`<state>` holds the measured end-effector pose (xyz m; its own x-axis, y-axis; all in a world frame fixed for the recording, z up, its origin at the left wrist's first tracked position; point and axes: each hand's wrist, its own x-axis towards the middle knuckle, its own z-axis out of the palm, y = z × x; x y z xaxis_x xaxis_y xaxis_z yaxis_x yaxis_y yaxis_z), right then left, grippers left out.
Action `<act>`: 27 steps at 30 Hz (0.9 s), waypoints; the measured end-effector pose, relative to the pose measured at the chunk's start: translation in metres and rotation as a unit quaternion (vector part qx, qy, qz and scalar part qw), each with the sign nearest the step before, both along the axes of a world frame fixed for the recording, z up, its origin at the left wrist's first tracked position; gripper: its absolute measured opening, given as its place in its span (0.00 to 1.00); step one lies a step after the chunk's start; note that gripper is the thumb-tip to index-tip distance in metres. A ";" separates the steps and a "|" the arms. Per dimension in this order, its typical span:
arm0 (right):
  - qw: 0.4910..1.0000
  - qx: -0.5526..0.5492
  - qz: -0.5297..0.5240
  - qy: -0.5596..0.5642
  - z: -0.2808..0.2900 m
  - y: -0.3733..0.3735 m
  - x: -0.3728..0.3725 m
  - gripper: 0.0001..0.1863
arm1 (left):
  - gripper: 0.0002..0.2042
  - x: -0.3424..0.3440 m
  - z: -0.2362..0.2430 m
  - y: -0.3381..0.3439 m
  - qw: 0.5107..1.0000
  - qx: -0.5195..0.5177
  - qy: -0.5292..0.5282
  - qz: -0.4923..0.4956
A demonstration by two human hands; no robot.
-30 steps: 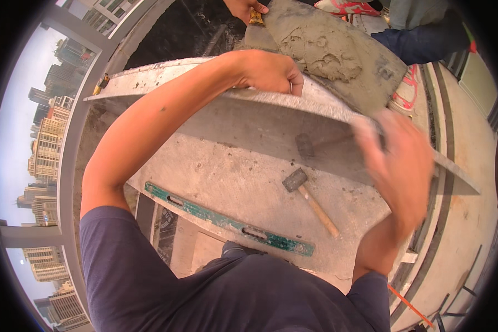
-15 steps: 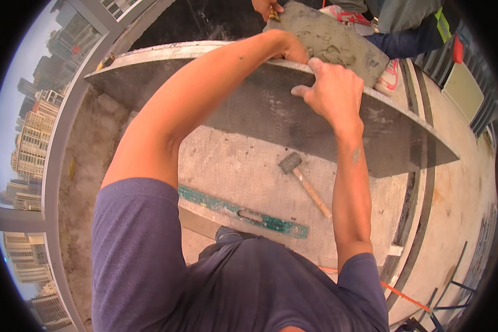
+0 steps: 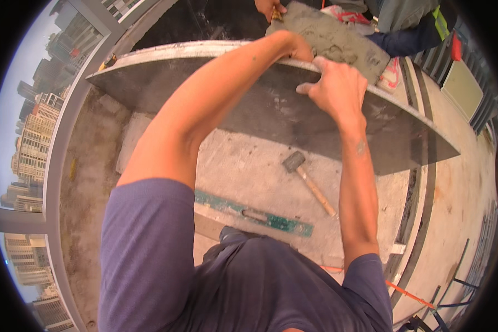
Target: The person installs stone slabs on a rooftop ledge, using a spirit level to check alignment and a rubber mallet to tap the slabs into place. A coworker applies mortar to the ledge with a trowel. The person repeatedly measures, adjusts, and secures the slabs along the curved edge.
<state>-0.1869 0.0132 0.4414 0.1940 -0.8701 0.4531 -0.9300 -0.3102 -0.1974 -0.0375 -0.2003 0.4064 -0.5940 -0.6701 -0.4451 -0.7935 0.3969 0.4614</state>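
Observation:
A long dark grey stone slab (image 3: 243, 102) stands tilted on edge across my front, its pale upper edge toward the far side. My right hand (image 3: 342, 88) grips that edge, with the fingers over the top and the thumb along the near face. Close beside it, my left hand (image 3: 300, 48) bends over the same edge from a raised elbow. Its fingers are hidden, so what they touch there does not show. Just beyond both hands lies a flat grey patch of wet mortar (image 3: 343, 41).
A co-worker's hand (image 3: 266, 8) holds a tool handle by the mortar. On the concrete (image 3: 243, 160) this side of the slab lie a mallet (image 3: 293, 161) and a green spirit level (image 3: 286, 223). A metal window frame (image 3: 52, 166) runs along the left, an orange strap (image 3: 409, 294) lower right.
Both hands stay at the slab's top edge, and the slab looks nearly still. My arms and body sit slightly farther right in the view. The co-worker's hand has shifted slightly.

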 end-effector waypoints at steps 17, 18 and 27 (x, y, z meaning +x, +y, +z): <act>0.997 0.009 -0.027 0.065 -0.007 -0.003 -0.002 0.34 | 0.14 -0.010 0.035 0.060 0.997 0.021 0.031 0.068; 0.997 0.002 -0.024 0.071 -0.009 -0.002 -0.004 0.34 | 0.14 0.003 0.049 0.072 0.994 0.025 0.029 0.103; 0.995 -0.013 -0.012 0.098 -0.006 -0.003 0.002 0.33 | 0.21 0.186 -0.194 0.352 0.601 -0.389 0.235 0.657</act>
